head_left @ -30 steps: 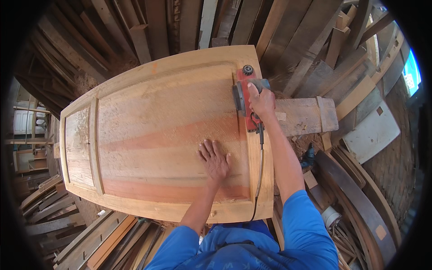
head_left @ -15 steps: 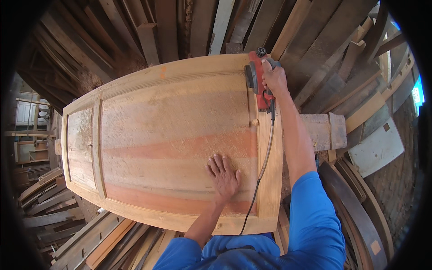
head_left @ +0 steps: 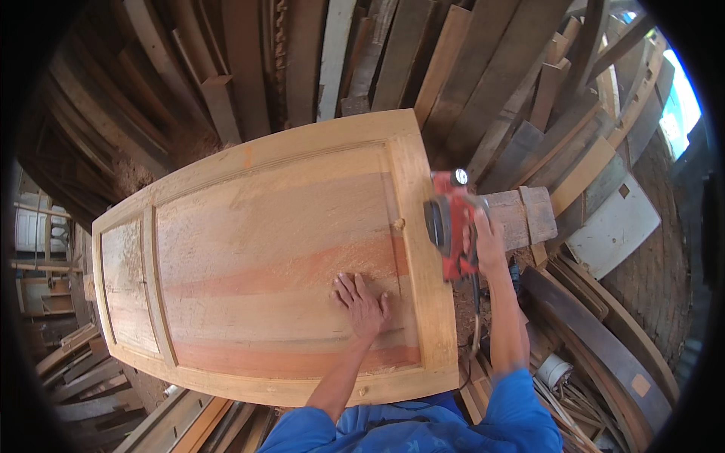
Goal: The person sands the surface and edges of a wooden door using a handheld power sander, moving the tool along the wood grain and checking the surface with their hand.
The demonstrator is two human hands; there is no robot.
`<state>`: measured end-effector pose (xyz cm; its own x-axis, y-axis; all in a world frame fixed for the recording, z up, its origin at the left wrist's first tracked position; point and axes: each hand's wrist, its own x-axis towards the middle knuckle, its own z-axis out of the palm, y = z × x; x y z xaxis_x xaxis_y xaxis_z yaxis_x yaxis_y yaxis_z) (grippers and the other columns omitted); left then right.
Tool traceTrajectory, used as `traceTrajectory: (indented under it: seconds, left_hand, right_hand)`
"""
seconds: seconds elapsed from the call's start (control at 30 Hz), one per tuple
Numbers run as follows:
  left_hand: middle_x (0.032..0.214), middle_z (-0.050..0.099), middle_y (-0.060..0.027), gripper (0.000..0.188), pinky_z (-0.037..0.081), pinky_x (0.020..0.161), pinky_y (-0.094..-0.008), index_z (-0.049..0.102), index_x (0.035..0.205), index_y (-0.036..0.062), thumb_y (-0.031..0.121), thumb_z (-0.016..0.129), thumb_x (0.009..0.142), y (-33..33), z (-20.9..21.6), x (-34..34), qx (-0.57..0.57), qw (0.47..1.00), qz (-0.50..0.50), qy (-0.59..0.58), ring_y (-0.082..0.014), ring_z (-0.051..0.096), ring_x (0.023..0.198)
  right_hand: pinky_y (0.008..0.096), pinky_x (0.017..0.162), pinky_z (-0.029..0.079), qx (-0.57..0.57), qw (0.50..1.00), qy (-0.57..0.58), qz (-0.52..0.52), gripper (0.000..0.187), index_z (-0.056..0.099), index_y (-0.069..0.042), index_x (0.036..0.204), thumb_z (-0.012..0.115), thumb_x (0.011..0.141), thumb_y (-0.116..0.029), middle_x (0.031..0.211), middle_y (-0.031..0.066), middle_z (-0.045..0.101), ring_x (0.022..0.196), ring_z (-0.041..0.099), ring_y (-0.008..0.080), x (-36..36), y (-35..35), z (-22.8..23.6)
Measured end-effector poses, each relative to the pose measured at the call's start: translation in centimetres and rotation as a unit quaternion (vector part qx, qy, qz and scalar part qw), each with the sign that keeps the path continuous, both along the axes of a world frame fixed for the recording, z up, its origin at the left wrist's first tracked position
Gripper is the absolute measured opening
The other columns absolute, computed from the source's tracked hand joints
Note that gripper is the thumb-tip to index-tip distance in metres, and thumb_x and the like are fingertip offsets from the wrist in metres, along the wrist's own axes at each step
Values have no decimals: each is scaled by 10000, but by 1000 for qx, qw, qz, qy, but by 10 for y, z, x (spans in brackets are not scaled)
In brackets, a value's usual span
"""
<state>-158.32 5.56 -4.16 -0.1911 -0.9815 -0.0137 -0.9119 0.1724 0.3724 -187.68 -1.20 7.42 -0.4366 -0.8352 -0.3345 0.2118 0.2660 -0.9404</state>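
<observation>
A wooden door with raised frame rails and a recessed panel lies flat in front of me, dusted with shavings. My left hand rests on the panel, fingers spread, holding nothing. At the door's right end, my right hand is wrapped round the handle of a red electric planer, slightly blurred. The planer overlaps the right rail's outer edge; whether its base touches the wood I cannot tell. Its dark cord hangs down beside my right forearm.
Long boards lean upright beyond the door. A rough plank juts out past its right end. At right lie a white panel, curved dark timbers and a white container. More offcuts are piled at lower left.
My right hand has brought the planer from the door's far right corner toward me, along and slightly past the right edge. The cord has swung off the door. My left hand stays on the panel.
</observation>
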Motion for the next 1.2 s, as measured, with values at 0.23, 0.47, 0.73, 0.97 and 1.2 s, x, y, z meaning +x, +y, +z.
traceTrajectory:
  seconds: [0.23, 0.47, 0.73, 0.97, 1.2]
  left_hand:
    - [1678, 186, -288, 811, 78, 1289, -531, 271, 1571, -95, 453, 474, 1008, -175, 7, -116, 2, 947, -309, -89, -438, 119, 1575]
    - [1684, 223, -244, 800, 89, 1287, -517, 210, 1600, -82, 474, 371, 1047, -328, -5, -160, -20, 959, -217, -183, -414, 153, 1571]
    - [1666, 241, -269, 768, 82, 1279, -537, 269, 1564, -106, 445, 393, 1044, -317, 2, -169, -39, 948, -214, -232, -442, 164, 1557]
    - [1671, 221, -280, 852, 63, 1289, -518, 225, 1578, -117, 496, 436, 1025, -149, 4, -105, -42, 922, -333, -190, -443, 129, 1568]
    - [1705, 68, -278, 1150, -30, 1277, -561, 187, 1625, -31, 742, 571, 865, 99, 46, -78, 156, 837, -501, -153, -462, -15, 1581]
  right_hand:
    - [254, 482, 419, 55, 994, 57, -79, 370, 607, -5, 1139, 538, 1065, -360, 682, 20, 573, 517, 525, 94, -20, 178, 19]
    - [251, 492, 420, 126, 975, 71, -169, 515, 589, -1, 1149, 558, 1045, -505, 678, 22, 563, 522, 524, 101, -15, 282, 12]
    - [252, 484, 427, 165, 965, 68, -191, 585, 599, 2, 1132, 548, 1028, -571, 664, 13, 561, 530, 540, 96, 6, 324, 1]
    - [259, 497, 409, 156, 979, 71, -111, 451, 621, -56, 1097, 532, 1054, -496, 674, -23, 563, 558, 522, 72, 6, 307, 16]
    - [251, 523, 416, 97, 988, 60, -108, 499, 624, -19, 1118, 551, 1052, -508, 705, 0, 572, 578, 522, 74, 1, 329, 24]
